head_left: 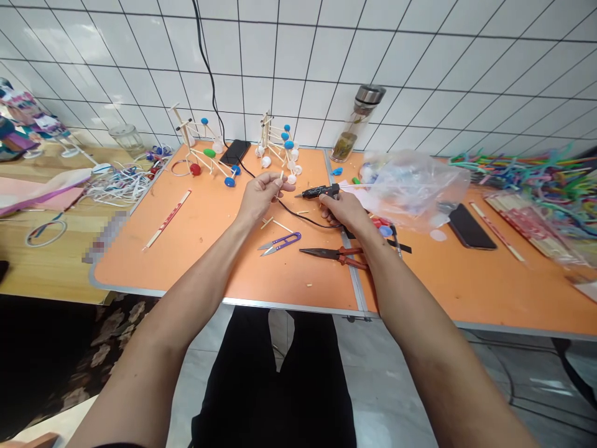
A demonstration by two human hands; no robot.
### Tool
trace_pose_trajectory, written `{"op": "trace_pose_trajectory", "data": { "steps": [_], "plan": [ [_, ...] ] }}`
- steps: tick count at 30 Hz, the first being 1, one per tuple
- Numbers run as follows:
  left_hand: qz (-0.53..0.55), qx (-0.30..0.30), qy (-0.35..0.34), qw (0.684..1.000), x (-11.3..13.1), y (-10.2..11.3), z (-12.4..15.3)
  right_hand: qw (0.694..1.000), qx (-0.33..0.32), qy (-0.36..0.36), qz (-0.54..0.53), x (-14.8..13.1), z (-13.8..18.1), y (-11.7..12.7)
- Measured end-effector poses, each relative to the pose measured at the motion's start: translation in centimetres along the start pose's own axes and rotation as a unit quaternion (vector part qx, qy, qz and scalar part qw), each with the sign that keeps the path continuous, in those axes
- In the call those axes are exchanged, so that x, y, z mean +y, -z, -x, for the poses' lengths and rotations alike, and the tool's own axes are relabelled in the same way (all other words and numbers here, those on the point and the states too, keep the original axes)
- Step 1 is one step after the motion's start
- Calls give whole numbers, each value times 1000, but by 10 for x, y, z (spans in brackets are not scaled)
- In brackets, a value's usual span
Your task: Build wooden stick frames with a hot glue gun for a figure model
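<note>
My right hand [339,208] is wrapped round a black hot glue gun [319,191], its nozzle pointing left and a pale glue stick showing at its rear. In a pinch, my left hand [262,194] holds a short wooden stick [282,176] close to the nozzle, without touching it. Below the hands lie purple-handled thread snips [282,243] and long-nose pliers [333,254] with reddish handles. Cut stick pieces [283,228] are scattered near the snips. Two stick models, one on the left [209,153] and one in the middle [275,143], stand behind, with coloured round caps.
A glass tea bottle [357,124] stands against the tiled wall. A clear plastic bag [415,186], a phone [472,227] and packed chopsticks [532,227] lie to the right. Another phone [235,152] sits between the models. The gun's black cord [303,218] crosses the orange table [186,261].
</note>
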State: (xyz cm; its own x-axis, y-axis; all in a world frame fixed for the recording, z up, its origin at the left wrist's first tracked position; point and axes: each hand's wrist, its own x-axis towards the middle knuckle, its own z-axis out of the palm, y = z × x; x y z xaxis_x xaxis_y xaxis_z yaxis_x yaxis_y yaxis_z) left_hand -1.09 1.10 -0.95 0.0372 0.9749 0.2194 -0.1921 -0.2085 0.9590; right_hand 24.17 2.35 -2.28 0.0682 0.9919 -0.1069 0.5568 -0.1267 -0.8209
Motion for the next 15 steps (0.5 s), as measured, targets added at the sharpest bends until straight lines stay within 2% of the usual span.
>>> {"op": "trace_pose_trajectory", "data": {
  "steps": [4,8,10,12,13,15],
  "plan": [
    [10,-7,7,1000,0,-3,1,971,37,25,235,-5,2,4],
    [20,-4,24,1000,-2,-5,2,946,67,10,316,-14,13,9],
    [28,-3,26,999,-5,-6,2,951,110,57,285,-20,21,7],
    [36,-5,25,999,-8,-7,2,966,132,141,170,-27,29,-1],
    [41,-7,25,999,-11,-7,2,974,109,180,85,-30,33,-7],
    [56,-17,30,998,-15,-8,2,969,56,230,-65,-36,40,-21]
  ]
}}
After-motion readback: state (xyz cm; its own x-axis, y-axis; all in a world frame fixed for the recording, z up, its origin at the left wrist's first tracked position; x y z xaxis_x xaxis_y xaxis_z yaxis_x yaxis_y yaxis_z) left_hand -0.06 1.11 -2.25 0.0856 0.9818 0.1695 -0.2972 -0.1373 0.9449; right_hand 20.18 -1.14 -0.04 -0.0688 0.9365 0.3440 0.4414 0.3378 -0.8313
